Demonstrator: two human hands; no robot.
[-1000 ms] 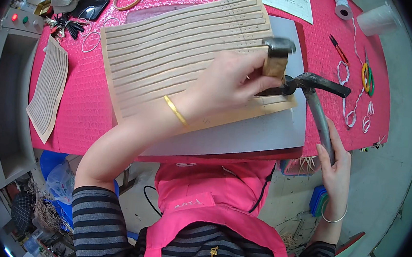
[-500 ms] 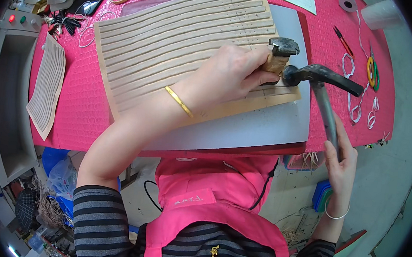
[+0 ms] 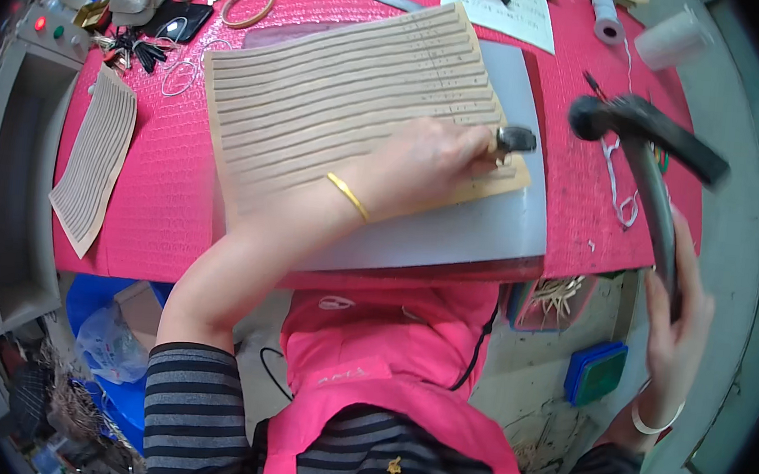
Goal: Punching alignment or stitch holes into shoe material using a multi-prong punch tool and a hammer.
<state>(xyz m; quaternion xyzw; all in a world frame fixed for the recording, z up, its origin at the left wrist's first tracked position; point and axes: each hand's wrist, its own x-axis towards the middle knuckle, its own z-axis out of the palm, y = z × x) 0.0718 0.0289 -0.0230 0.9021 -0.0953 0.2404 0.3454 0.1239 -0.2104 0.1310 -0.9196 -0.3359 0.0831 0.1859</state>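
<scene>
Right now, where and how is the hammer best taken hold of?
Probably by the near end of its slim grey handle, coming from the person's side, where the right hand holds it: the handle slants toward the person, and the broad dark head sits at the far end.

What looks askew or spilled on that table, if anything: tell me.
No spill or damage shows. The striped tan sheet lies askew on the pale board, its right edge slanting against the board's, and white cord straggles loose on the pink cover at right.

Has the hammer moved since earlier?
Yes: the hammer has shifted rightward; its head, partly over the pale grey board before, now shows beyond the board's right edge.
</scene>
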